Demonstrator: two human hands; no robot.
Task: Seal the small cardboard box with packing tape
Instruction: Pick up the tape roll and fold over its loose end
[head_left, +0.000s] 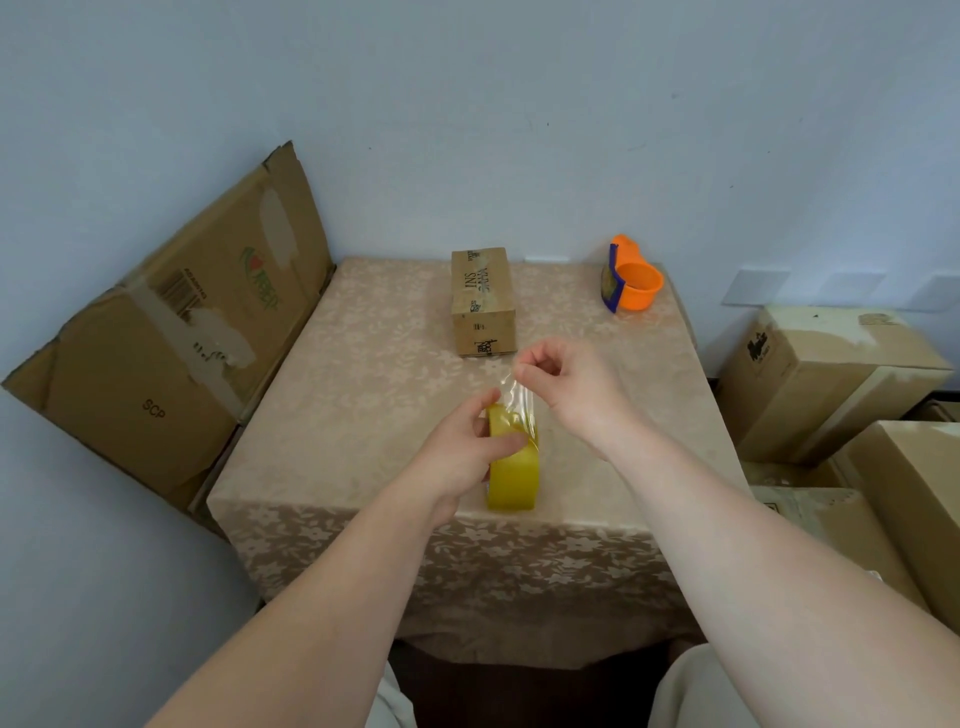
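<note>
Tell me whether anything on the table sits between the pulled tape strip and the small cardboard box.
Nothing visible does. The right hand pinches the free end of the tape strip, pulled from the yellow tape roll held by the left hand. Bare tablecloth lies between it and the small cardboard box. The orange tape dispenser stands off to the right.

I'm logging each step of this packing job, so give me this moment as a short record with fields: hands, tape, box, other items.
left hand: left hand grips the yellow tape roll, held upright on edge at the table's near side
right hand: right hand pinches the free end of the clear tape strip, pulled up from the roll
box: small cardboard box closed, standing further back on the table, apart from both hands
strip on box: not yet
other items: orange tape dispenser at the far right
</note>
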